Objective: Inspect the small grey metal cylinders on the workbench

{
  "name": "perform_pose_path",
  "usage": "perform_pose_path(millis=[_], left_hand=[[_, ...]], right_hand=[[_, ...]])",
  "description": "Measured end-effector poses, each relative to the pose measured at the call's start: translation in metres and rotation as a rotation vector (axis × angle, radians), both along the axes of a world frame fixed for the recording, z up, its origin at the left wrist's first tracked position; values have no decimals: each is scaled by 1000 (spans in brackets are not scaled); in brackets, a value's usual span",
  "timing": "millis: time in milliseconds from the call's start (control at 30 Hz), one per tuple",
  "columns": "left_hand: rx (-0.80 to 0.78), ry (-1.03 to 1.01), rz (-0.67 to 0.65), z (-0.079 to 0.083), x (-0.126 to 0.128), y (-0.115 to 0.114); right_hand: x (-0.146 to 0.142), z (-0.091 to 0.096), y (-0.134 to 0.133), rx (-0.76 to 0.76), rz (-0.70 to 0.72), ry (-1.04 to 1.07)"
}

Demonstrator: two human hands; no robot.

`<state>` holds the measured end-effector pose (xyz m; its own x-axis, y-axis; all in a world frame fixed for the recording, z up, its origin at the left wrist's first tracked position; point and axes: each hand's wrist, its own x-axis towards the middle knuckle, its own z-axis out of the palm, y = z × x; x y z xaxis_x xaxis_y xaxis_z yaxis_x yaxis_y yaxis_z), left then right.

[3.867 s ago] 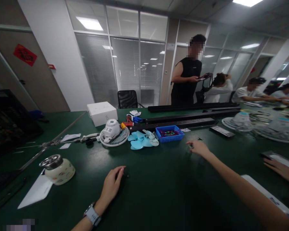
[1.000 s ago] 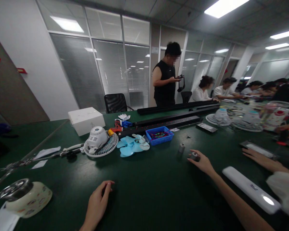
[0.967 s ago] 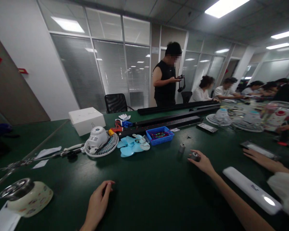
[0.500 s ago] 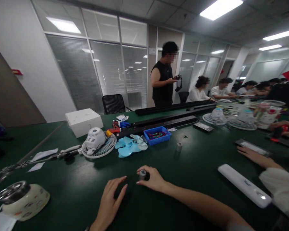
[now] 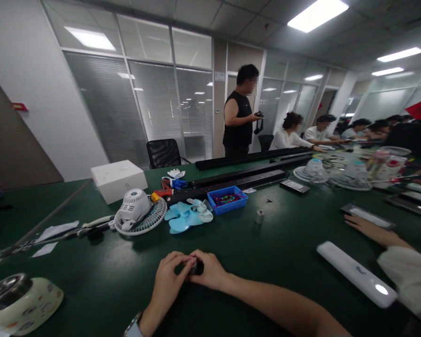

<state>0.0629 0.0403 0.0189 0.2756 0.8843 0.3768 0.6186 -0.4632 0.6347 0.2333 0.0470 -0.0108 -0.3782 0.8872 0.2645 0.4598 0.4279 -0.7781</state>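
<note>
Head view: left grip [image 5: 169, 275] and right grip [image 5: 209, 271] meet, curled inward, together pinching a small metal cylinder [image 5: 193, 268].

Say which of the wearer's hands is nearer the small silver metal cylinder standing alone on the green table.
Right. The right hand is left of the cylinder, on its near side; the left hand lies farther left, past the right hand.

At six o'clock in the view, fingers of the left hand [image 5: 170, 277] and right hand [image 5: 209, 270] hide most of a metal cylinder [image 5: 194, 267]. The left edge crops the jar [image 5: 33, 304] at eight; the bottom edge cuts the watch [image 5: 134, 326] at seven. A co-worker's sleeve [image 5: 407, 276] at four runs off the right edge. Wires [image 5: 227, 199] in the tray [image 5: 233, 206] are too small to separate.
</note>
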Motion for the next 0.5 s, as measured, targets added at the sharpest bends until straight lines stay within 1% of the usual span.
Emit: perform_pose_path(millis=[100, 167, 267, 333, 433, 500], left_hand=[[58, -9, 41, 5, -7, 1], [97, -17, 77, 3, -20, 0], [109, 7, 152, -10, -46, -5], [76, 53, 179, -21, -60, -9], [-8, 123, 139, -33, -69, -13], [-46, 149, 116, -36, -69, -14]], right_hand=[[0, 2, 0, -7, -14, -11], [1, 3, -1, -18, -15, -3], [1, 5, -2, -25, -5, 14], [1, 7, -3, -17, 1, 10], [1, 12, -6, 2, -5, -8], [2, 15, -8, 19, -5, -12]])
